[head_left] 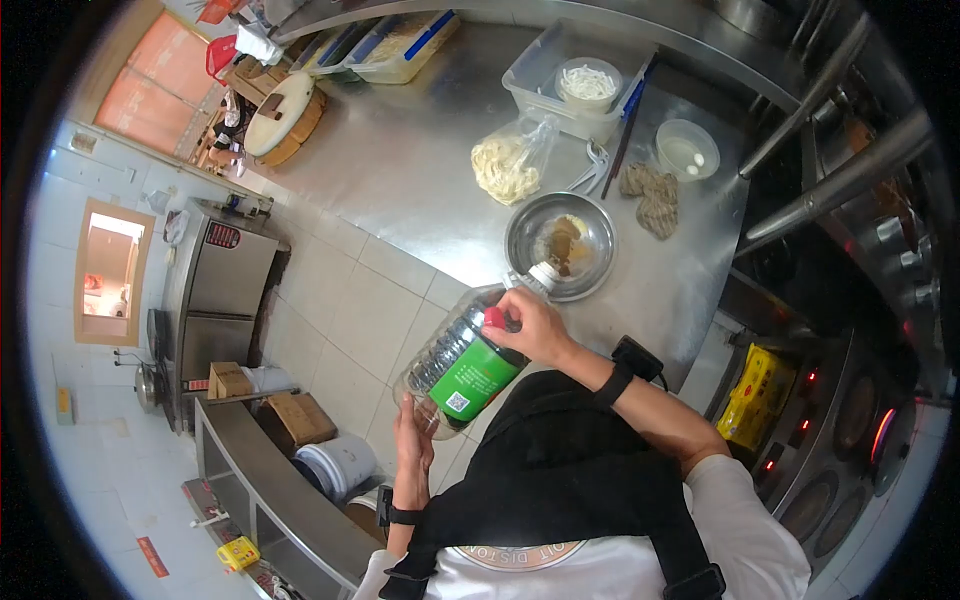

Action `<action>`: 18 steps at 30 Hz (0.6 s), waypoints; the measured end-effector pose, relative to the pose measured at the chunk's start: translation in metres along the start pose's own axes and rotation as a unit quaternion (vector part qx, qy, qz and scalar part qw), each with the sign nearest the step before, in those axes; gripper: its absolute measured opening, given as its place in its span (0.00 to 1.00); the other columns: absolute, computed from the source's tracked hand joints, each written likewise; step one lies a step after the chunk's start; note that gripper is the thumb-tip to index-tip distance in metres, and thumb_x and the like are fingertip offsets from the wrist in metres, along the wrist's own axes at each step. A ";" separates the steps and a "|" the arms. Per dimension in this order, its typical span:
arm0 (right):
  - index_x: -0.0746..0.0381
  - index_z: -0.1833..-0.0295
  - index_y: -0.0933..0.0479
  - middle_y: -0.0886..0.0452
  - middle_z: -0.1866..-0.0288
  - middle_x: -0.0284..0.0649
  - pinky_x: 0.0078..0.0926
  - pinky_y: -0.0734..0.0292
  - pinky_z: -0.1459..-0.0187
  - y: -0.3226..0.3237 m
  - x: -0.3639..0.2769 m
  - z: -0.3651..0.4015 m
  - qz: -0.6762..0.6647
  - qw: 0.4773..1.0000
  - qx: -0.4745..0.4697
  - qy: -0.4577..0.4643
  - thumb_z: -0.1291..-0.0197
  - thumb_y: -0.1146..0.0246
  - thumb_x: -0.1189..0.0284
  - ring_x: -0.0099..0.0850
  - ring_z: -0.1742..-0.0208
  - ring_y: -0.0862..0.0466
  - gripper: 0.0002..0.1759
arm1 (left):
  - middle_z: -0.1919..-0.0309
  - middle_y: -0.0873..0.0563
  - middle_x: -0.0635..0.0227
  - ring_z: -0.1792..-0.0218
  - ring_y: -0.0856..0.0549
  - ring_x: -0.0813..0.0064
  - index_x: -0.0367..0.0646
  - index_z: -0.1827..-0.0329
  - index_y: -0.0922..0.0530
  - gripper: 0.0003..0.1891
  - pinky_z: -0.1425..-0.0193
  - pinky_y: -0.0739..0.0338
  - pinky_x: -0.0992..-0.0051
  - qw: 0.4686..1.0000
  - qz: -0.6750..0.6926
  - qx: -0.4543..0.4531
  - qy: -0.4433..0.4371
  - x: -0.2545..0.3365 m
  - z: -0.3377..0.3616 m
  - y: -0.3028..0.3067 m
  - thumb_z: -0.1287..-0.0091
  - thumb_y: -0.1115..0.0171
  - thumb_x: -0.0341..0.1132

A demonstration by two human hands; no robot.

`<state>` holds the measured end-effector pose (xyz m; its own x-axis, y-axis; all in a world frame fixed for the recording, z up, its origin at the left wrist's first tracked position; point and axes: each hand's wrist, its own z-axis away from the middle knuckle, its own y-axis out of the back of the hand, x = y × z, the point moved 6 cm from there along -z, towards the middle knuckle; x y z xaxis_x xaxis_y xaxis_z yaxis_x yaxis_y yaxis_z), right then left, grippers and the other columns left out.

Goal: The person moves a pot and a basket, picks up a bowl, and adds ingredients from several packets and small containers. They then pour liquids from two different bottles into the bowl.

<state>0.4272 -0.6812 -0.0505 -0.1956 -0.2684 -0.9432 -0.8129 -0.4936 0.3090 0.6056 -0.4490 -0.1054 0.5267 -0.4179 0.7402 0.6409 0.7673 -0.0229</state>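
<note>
A large clear bottle (455,370) with a green label is tilted, its white mouth over the rim of a steel bowl (515,238). Brown and yellowish powders (565,245) lie in that bowl. My left hand (413,438) supports the bottle's base from below. Near the bottle's neck, my right hand (528,325) is closed with a red cap (494,318) between its fingers. Beyond the bowl are a plastic bag of pale food (507,165), metal tongs (592,168) and a brown cloth (655,200).
A plastic tub (530,85) holds a bowl of white pieces (588,84). To its right are dark sticks (622,145) and a clear bowl (687,150). Stove burners (855,410) and a yellow package (750,397) are at right. A person (228,140) is far back left.
</note>
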 end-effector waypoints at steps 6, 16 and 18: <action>0.61 0.72 0.32 0.32 0.75 0.36 0.26 0.33 0.72 0.000 0.006 -0.001 -0.010 1.000 0.000 0.001 0.57 0.34 0.58 0.29 0.74 0.29 0.20 | 0.51 0.25 0.58 0.48 0.28 0.65 0.39 0.42 0.38 0.31 0.43 0.40 0.61 1.000 -0.013 0.007 -0.012 0.010 0.008 -0.002 0.39 0.49 0.56; 0.61 0.73 0.32 0.33 0.76 0.36 0.26 0.34 0.72 -0.002 0.011 -0.004 -0.038 0.999 0.009 0.006 0.57 0.34 0.58 0.29 0.75 0.30 0.20 | 0.45 0.31 0.52 0.44 0.31 0.62 0.34 0.41 0.41 0.34 0.43 0.39 0.63 1.000 -0.018 0.011 -0.006 0.010 0.011 0.004 0.39 0.48 0.53; 0.62 0.73 0.32 0.33 0.76 0.36 0.26 0.34 0.72 0.001 0.008 -0.004 -0.021 1.000 0.009 0.006 0.57 0.34 0.58 0.29 0.75 0.30 0.20 | 0.46 0.30 0.53 0.44 0.30 0.62 0.34 0.41 0.40 0.33 0.43 0.39 0.63 1.000 -0.019 0.013 -0.010 0.014 0.015 0.001 0.39 0.48 0.53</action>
<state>0.4271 -0.6870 -0.0577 -0.1542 -0.2584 -0.9537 -0.8300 -0.4897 0.2669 0.6046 -0.4469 -0.0853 0.4904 -0.4379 0.7535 0.6455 0.7634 0.0237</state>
